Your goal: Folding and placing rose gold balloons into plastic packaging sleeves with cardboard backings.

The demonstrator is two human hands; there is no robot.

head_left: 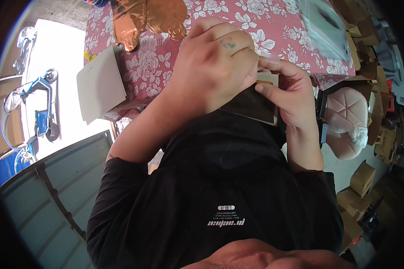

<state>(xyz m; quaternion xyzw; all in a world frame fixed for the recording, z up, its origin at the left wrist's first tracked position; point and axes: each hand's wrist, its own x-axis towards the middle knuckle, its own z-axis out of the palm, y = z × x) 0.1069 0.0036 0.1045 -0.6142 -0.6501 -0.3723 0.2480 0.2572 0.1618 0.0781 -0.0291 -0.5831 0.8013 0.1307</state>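
My left hand [222, 58] is closed, its fingers curled in near the table's front edge; what they grip is hidden behind the back of the hand. Close against it, my right hand [289, 87] pinches the upper part of a flat dark panel with a pale border [251, 105]. The panel tilts down toward my lap, and a thin amber line shows at its upper edge under the right thumb. Part of the panel is covered by my left hand.
Shiny copper-coloured foil [150, 20] lies at the back of the flowered pink tablecloth [150, 69]. Pale boards [101, 87] stand at the left edge, clear plastic bags [323, 29] at the right. A cushioned stool [345, 116] and cardboard boxes [362, 177] are right of me.
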